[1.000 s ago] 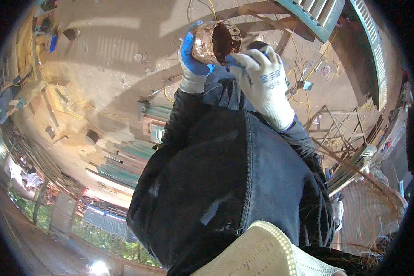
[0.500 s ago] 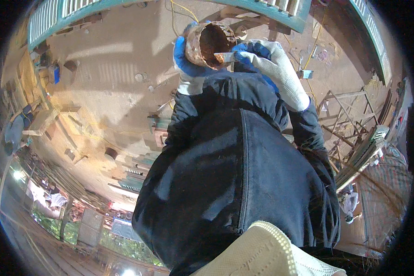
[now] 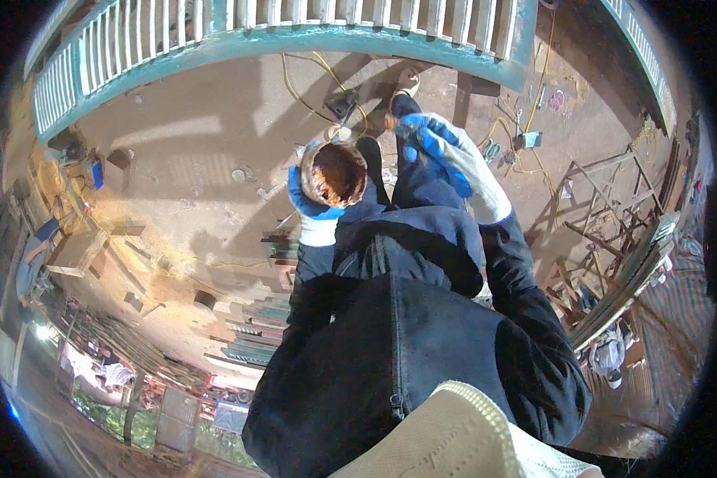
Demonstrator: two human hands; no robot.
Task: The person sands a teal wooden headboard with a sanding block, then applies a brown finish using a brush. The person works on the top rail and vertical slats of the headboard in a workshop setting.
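Dusty concrete floor [image 3: 183, 159] below a teal railing [image 3: 295, 36]. Left hand [image 3: 315, 211] is raised, fingers wrapped around a rusty can [image 3: 333, 174]. Right hand [image 3: 446, 159] is beside it, fingers curled, can't tell what they're gripping.

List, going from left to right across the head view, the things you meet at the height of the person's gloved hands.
Wooden block → left hand → rusty can → right hand → metal frame.
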